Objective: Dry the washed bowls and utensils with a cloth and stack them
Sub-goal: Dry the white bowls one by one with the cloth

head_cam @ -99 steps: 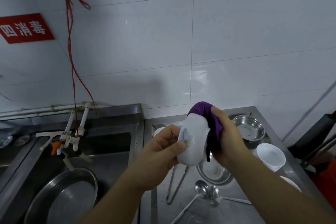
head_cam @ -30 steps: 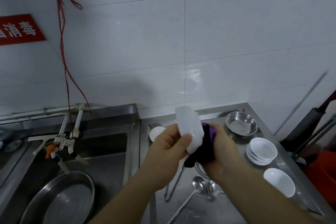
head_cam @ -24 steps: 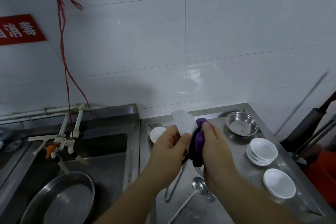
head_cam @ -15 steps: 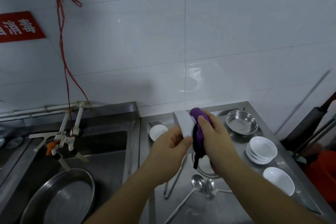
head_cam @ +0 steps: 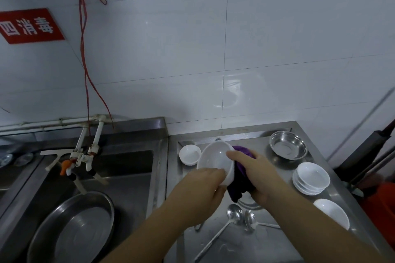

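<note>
My left hand grips the near rim of a white bowl, held above the steel counter with its inside facing me. My right hand presses a purple cloth against the bowl's right outer side, thumb over the rim. A stack of white bowls stands at the right, with a single white bowl nearer me. Two metal ladles lie on the counter below my hands. A small white dish sits at the back left, and a steel bowl at the back right.
A sink lies to the left, with a large steel basin in it and white taps above. Another steel bowl shows partly under my right hand. Dark handles and something orange stand at the right edge.
The bowl has turned from edge-on to its inside facing me and dropped lower. The cloth has moved from the bowl's rim down to its right outer side.
</note>
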A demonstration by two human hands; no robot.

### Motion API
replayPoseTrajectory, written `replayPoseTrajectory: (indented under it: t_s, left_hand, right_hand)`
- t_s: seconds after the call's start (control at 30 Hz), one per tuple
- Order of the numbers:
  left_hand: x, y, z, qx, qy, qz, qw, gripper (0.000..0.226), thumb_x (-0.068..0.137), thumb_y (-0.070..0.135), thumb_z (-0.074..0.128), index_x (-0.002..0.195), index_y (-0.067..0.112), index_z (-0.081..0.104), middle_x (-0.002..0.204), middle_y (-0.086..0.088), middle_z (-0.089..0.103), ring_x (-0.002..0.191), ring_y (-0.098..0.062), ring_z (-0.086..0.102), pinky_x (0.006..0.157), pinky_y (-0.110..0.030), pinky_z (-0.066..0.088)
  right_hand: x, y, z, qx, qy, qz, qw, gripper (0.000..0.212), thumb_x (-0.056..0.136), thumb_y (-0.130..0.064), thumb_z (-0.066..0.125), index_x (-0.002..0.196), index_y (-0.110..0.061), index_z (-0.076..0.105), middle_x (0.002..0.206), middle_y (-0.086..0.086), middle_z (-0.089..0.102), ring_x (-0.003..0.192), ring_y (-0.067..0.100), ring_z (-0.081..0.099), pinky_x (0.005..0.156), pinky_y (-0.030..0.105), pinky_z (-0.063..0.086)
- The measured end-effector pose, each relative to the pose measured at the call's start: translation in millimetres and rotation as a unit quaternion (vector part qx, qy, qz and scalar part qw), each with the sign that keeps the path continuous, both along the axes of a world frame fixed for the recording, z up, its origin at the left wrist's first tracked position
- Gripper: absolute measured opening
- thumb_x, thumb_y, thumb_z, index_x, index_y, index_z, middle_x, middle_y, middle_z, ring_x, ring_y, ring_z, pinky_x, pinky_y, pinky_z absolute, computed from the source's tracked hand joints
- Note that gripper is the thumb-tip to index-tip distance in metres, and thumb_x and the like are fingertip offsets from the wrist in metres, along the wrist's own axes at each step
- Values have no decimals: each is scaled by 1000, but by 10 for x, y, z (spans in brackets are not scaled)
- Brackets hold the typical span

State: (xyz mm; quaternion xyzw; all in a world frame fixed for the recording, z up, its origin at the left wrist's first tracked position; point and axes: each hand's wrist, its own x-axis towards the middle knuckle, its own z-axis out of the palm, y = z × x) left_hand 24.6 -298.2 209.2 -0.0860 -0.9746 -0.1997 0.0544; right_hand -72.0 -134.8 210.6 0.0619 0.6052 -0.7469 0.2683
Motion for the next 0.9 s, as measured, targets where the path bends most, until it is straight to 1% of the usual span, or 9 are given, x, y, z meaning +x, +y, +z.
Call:
replayPoseTrajectory:
  t_s: [0.07,0.13,0.23,0.33,0.4,0.47,0.63,0.73,0.9]
  left_hand:
    - [52,-64,-61,40,13,31,999,33,102,57,43,122,38,61,119,19,68,107,5,56,97,-19,48]
    - [105,-151,-111,120,17,123,985,42,99,66,40,133,46,53,130,28,56,114,12,49,97,-11,36]
    - [116,-311,-168,281,-25,256,925,38,107,54,43,142,39,47,132,15,57,109,4,57,84,-15,46]
    - [142,-431,-202,510,-142,304,792,35,111,35,48,138,17,59,123,-5,70,107,-16,70,88,-34,63]
    - [207,-495,-185,629,-170,316,690,26,108,24,56,128,9,65,120,-15,72,109,-26,73,80,-32,65]
    - [279,-561,-190,672,-169,315,649,22,107,21,58,122,9,67,118,-16,74,110,-30,73,75,-31,65]
    - [347,-653,-235,667,-170,278,670,24,108,23,56,120,11,73,116,-12,77,112,-27,72,80,-32,65]
    - [349,-609,-283,651,-179,260,691,26,109,24,54,125,14,71,118,-8,76,111,-24,73,80,-29,64]
    - [320,-316,-358,641,-202,229,704,23,107,19,57,124,19,73,112,-1,80,99,-16,77,74,-25,63]
  right_hand:
    - [61,-37,-83,-42,-42,-4,998,48,81,-29,87,121,-10,70,91,18,78,69,32,75,55,37,58]
    - [107,-90,-177,-70,-68,-19,995,49,83,-32,84,124,-7,71,106,24,76,84,39,73,71,47,59]
    - [196,-169,-259,-92,-85,-41,991,42,90,-31,78,125,-9,71,114,24,75,97,43,66,82,52,48]
    - [300,-247,-256,-112,-79,-41,990,46,82,-27,82,123,-9,71,110,21,78,96,39,77,75,46,59]
    - [385,-299,-245,-113,-69,-49,990,52,73,-24,85,121,-7,73,107,20,79,91,39,79,68,45,62]
    - [456,-337,-271,-106,-57,-56,991,46,76,-21,85,120,-8,75,109,21,78,92,39,79,71,46,63]
    - [604,-270,-404,-56,-29,-57,996,22,92,-24,73,113,-19,80,110,27,75,90,46,65,78,56,51]
    - [703,-152,-456,-23,-27,-66,997,29,83,-29,79,112,-23,79,100,25,76,76,43,64,68,52,51]
    - [826,184,-604,39,-29,-180,983,30,83,-13,85,111,-17,78,102,20,79,86,36,76,66,40,60]
